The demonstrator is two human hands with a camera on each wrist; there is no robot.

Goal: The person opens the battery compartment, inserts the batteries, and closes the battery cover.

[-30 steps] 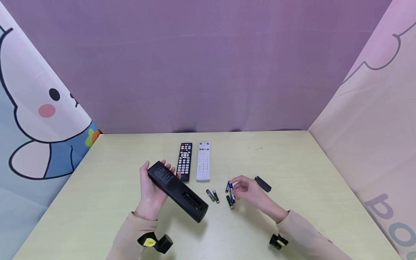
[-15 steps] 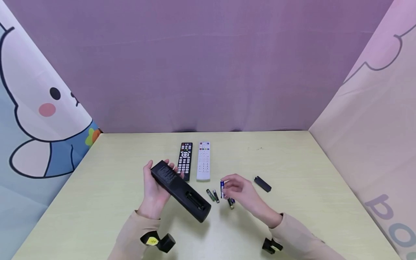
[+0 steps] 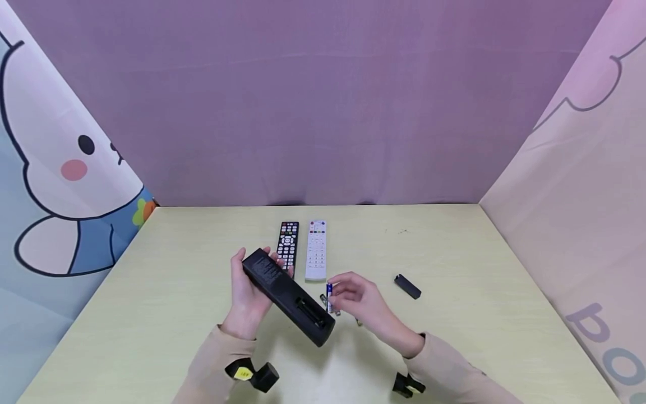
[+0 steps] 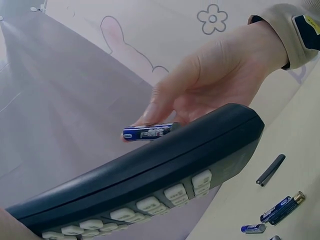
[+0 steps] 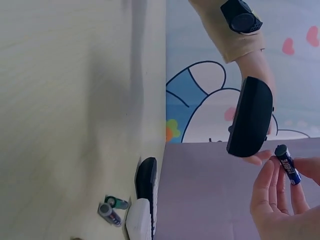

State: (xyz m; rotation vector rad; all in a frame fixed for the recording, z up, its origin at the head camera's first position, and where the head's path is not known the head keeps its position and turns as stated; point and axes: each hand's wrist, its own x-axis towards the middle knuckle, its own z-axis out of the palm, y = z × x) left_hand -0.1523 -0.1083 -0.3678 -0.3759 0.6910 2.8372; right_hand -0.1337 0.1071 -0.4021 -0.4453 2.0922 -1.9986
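My left hand (image 3: 248, 303) holds a black remote control (image 3: 285, 294) above the table, its back turned up and its battery compartment uncovered. No battery shows in that compartment. Between thumb and fingertips, my right hand (image 3: 360, 300) pinches a blue battery (image 3: 330, 297) close beside the remote's lower end. In the left wrist view the same battery (image 4: 150, 132) appears just past the remote (image 4: 145, 165), whose light buttons face down. The right wrist view shows the battery (image 5: 288, 165) apart from the remote's end (image 5: 251, 117).
A black remote (image 3: 287, 244) and a white remote (image 3: 315, 249) lie at the table's back. The black battery cover (image 3: 407, 286) lies to the right. Loose batteries (image 4: 282, 207) rest on the table, partly hidden by my right hand in the head view; two lie near the remotes (image 5: 111, 212).
My right hand has lifted the blue battery from the pile and carried it left towards the held remote. My left hand has shifted slightly right with the remote.
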